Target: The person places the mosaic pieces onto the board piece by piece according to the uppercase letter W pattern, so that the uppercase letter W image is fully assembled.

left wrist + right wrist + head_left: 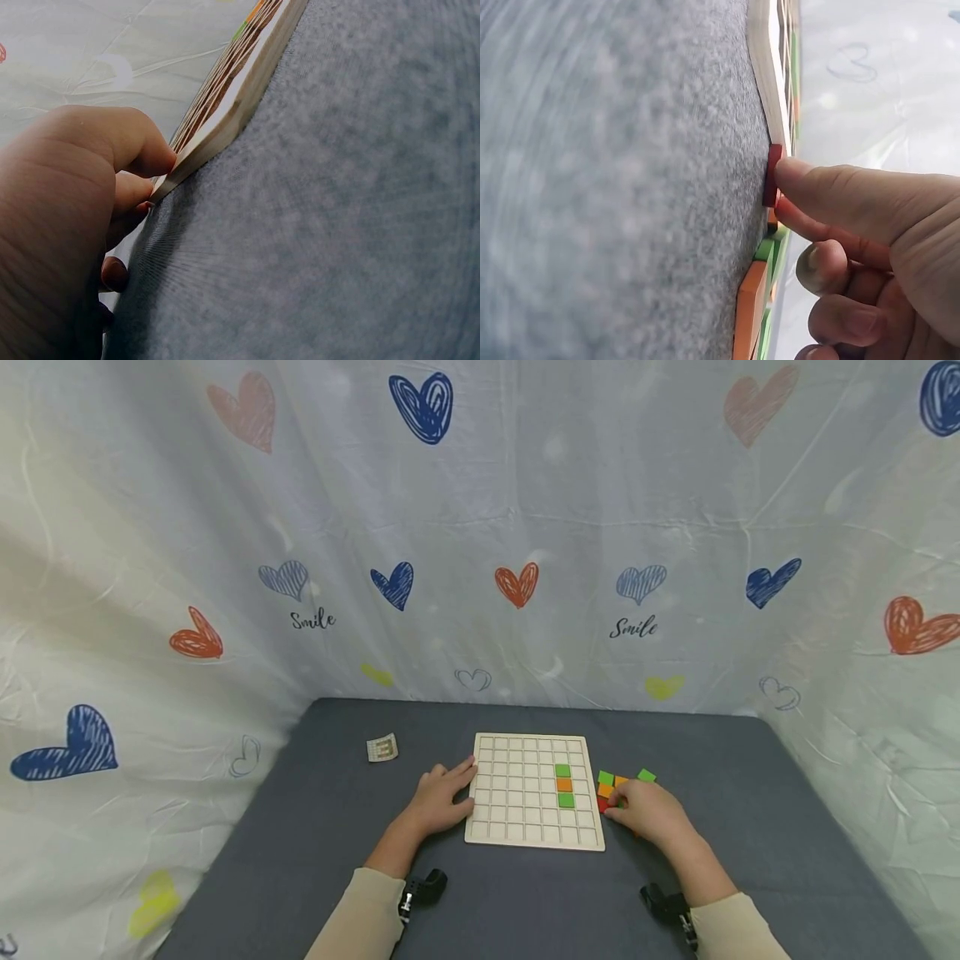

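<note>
A pale wooden grid board (513, 793) lies flat on the table, with a green tile (562, 771), an orange tile (564, 785) and another green tile (566, 800) stacked in one column of its squares. My left hand (438, 802) rests against the board's left edge, its fingers spread and its thumb near the lower end. Beside the right edge, my right hand (652, 812) pinches a red tile (772, 176) between thumb and index finger, close to the board. Loose green and orange tiles (606, 790) lie around and under that hand, partly hidden by it.
A small printed paper card (382, 748) lies at the back left of the dark grey tabletop (517, 902). A white curtain (570, 527) with printed hearts surrounds the table's back and sides. One green tile (647, 775) sits apart behind the right hand.
</note>
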A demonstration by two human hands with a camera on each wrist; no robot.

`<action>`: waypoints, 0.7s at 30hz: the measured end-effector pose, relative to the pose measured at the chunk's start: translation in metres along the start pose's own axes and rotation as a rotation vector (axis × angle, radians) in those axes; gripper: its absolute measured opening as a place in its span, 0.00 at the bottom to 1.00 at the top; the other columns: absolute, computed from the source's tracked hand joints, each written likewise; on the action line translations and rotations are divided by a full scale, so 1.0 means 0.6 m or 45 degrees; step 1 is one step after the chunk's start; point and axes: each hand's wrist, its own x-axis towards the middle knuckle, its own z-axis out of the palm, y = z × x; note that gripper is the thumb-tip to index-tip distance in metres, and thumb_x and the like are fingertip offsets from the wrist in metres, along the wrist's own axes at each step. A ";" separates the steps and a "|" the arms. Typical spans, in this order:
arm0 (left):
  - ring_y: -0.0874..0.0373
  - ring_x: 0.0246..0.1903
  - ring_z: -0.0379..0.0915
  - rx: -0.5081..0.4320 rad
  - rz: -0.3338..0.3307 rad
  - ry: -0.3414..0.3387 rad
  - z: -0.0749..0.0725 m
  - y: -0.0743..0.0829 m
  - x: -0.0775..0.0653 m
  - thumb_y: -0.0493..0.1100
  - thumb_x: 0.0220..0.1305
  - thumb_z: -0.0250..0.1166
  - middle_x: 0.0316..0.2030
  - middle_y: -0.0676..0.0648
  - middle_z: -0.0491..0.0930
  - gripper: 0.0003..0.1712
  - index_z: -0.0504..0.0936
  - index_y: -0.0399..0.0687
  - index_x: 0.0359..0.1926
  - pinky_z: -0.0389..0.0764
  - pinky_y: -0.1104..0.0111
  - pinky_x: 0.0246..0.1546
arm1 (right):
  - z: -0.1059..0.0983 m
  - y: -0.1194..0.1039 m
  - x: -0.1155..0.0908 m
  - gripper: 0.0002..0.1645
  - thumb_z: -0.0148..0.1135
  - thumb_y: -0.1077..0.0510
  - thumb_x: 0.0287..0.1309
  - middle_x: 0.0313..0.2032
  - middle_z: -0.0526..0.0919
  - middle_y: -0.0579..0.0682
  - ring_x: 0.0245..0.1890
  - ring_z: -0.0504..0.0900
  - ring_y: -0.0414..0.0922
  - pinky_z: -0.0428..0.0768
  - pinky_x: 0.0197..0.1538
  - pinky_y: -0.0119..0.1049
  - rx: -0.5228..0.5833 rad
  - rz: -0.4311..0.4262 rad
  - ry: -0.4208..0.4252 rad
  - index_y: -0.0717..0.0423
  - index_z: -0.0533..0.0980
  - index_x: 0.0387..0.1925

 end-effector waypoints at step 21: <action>0.58 0.35 0.56 0.001 0.005 -0.009 -0.001 -0.002 0.000 0.51 0.71 0.56 0.77 0.50 0.61 0.35 0.70 0.47 0.76 0.59 0.58 0.42 | -0.002 -0.009 -0.006 0.07 0.76 0.55 0.54 0.17 0.69 0.44 0.19 0.66 0.42 0.63 0.27 0.38 0.012 0.030 -0.025 0.52 0.85 0.32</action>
